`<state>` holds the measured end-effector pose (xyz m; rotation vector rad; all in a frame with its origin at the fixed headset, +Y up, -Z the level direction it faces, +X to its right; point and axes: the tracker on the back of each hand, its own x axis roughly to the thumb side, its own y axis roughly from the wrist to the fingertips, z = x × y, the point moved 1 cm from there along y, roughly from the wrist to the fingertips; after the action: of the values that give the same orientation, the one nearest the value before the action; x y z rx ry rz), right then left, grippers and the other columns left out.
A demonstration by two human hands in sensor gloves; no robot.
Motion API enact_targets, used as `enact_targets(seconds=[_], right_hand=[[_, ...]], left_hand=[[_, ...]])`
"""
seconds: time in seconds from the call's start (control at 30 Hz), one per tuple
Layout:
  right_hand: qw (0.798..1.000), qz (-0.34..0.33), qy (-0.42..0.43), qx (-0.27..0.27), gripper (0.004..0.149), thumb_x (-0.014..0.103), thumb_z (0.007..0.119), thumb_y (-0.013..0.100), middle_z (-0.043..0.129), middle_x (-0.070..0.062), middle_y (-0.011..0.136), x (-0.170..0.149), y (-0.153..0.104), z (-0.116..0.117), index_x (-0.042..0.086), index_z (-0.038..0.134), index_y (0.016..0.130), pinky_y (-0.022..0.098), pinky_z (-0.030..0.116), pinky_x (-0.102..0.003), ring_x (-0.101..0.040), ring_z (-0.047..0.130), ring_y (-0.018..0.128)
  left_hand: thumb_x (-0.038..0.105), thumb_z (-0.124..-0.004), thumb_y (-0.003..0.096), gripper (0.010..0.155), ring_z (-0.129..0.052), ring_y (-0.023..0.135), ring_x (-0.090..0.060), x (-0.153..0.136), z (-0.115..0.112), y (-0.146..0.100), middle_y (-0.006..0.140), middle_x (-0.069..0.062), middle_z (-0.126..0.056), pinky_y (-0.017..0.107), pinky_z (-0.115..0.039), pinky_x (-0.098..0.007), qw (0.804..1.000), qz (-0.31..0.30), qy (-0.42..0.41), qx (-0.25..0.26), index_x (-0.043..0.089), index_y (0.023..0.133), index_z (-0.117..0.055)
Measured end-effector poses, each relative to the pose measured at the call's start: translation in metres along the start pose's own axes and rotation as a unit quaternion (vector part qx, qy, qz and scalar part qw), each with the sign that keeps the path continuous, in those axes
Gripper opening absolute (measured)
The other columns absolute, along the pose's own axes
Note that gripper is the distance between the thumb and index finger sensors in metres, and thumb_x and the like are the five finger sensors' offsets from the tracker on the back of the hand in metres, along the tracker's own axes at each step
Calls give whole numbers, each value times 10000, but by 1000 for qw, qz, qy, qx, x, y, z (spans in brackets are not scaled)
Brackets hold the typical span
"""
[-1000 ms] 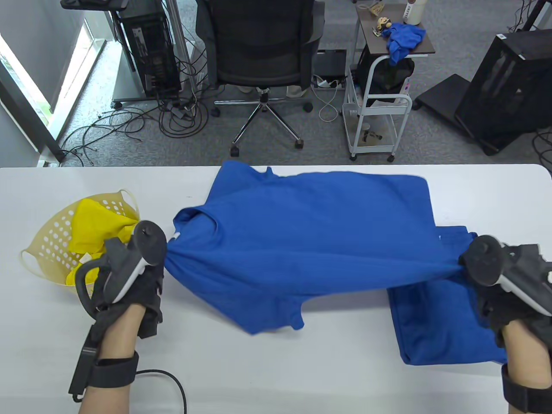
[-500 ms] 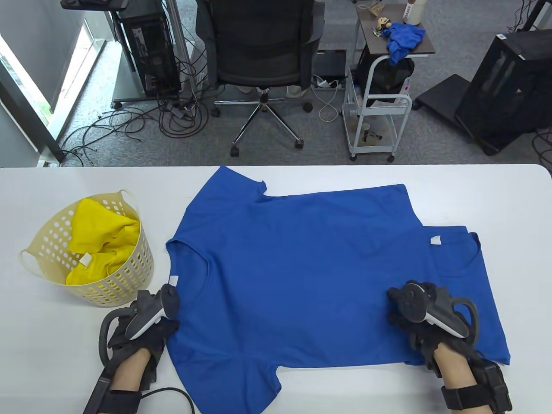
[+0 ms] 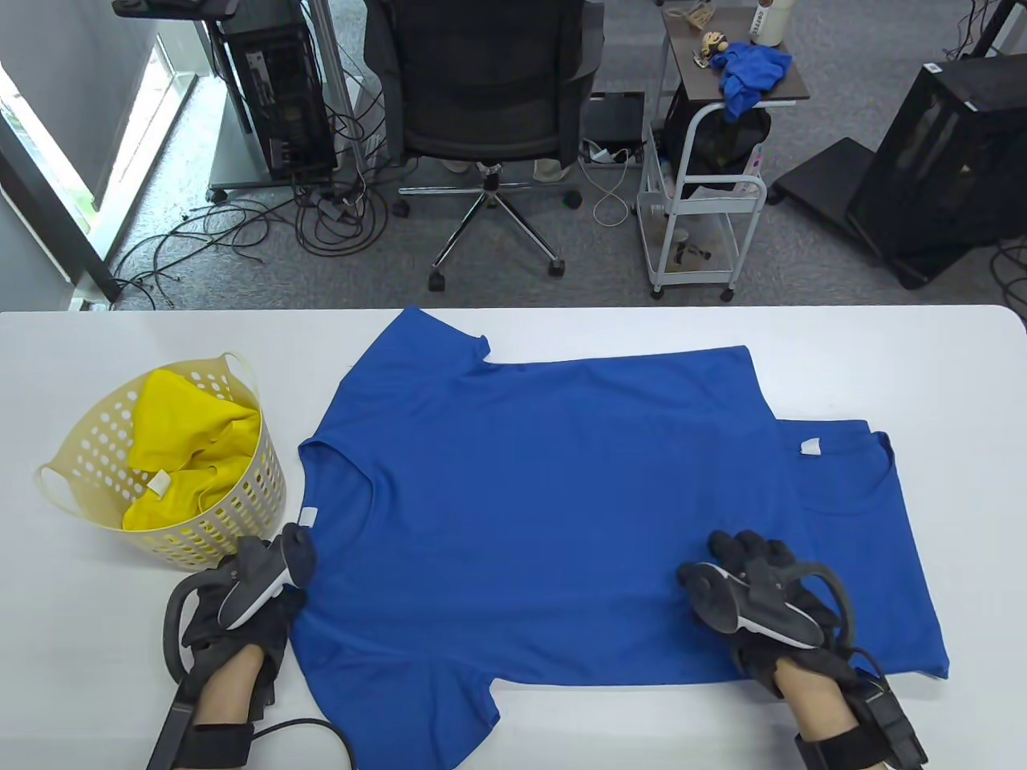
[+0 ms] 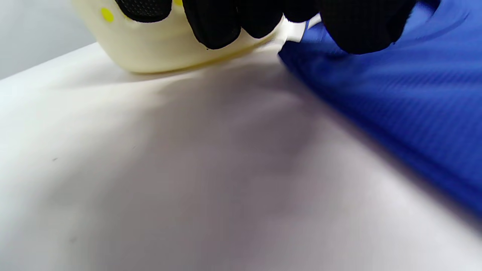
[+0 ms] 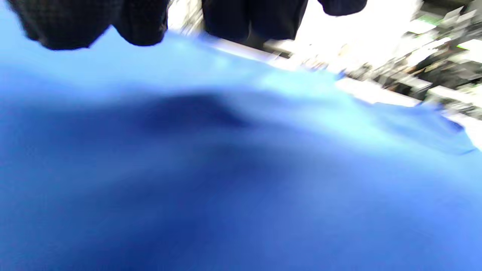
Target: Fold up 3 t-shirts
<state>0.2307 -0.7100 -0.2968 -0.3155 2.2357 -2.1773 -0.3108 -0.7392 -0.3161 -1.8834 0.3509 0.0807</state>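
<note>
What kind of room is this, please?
Probably an office or lab: an office chair, computer towers with loose cables on grey carpet, and a cart stand behind the white table.

An office chair (image 3: pixel 481 88) and a white cart (image 3: pixel 696 233) stand behind the white table (image 3: pixel 923 361).

Large blue cotton t-shirt (image 3: pixel 545 513), stretched in the air a second ago, now lies spread flat on the white desk (image 3: pixel 96 706). Left hand (image 3: pixel 241 609) dropped toward the near edge, now at the shirt's shoulder by the collar; whether its grip has let go cannot be told. Right hand (image 3: pixel 762 609) came down and inward, now resting on the cloth near the hem, fingers (image 5: pixel 139 22) touching fabric.
</note>
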Motion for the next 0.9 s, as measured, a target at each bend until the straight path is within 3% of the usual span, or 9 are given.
enact_targets(seconds=[0.1, 0.23, 0.3, 0.5, 0.63, 0.7, 0.9], right_hand=[[996, 77, 48, -22, 457, 404, 821, 394, 817, -26, 917, -50, -6, -4, 321, 788, 843, 692, 544, -647, -364, 791, 869], [988, 131, 21, 78, 446, 384, 834, 393, 815, -36, 918, -87, -5, 32, 329, 798, 834, 683, 554, -644, -377, 783, 873], [980, 143, 23, 133, 453, 393, 816, 399, 790, -44, 939, -92, -1, 44, 366, 756, 847, 679, 561, -639, -388, 764, 887], [986, 144, 27, 75, 462, 397, 834, 386, 777, -43, 955, -88, 2, 32, 354, 780, 843, 700, 530, -648, -386, 739, 914], [977, 139, 21, 160, 497, 421, 803, 387, 735, -52, 989, -88, 5, 45, 381, 710, 874, 695, 535, -648, -403, 717, 928], [978, 135, 47, 151, 523, 423, 821, 371, 733, -75, 995, -90, 5, 43, 355, 727, 881, 695, 520, -656, -416, 702, 933], [976, 146, 55, 154, 505, 410, 843, 353, 729, -48, 988, -94, 4, 47, 396, 732, 845, 692, 532, -649, -404, 718, 924]], left_hand=[[505, -724, 445, 572, -693, 1014, -163, -3, 5, -5, 1081, 100, -626, 799, -582, -494, 999, -23, -31, 20, 450, 989, -556], [481, -724, 452, 499, -679, 1034, -157, -2, -5, 1, 1087, 108, -634, 805, -574, -489, 1000, -18, -10, -10, 498, 940, -624], [480, -722, 453, 495, -664, 1040, -158, 0, -12, 6, 1089, 112, -617, 805, -573, -496, 999, -7, 14, -30, 526, 930, -598], [480, -727, 450, 489, -669, 1036, -176, -2, -7, 3, 1093, 103, -627, 802, -571, -514, 1000, -5, 10, -10, 533, 924, -620], [504, -748, 431, 542, -644, 1051, -193, -5, -11, 5, 1113, 93, -594, 806, -555, -526, 999, -3, 12, -42, 555, 942, -576], [517, -752, 425, 577, -616, 1063, -204, -7, -12, 4, 1134, 83, -540, 808, -545, -531, 998, -1, 5, -63, 560, 957, -534], [505, -775, 415, 569, -634, 1054, -194, -9, -12, 6, 1120, 95, -566, 805, -553, -531, 999, 3, 7, -51, 586, 929, -544]])
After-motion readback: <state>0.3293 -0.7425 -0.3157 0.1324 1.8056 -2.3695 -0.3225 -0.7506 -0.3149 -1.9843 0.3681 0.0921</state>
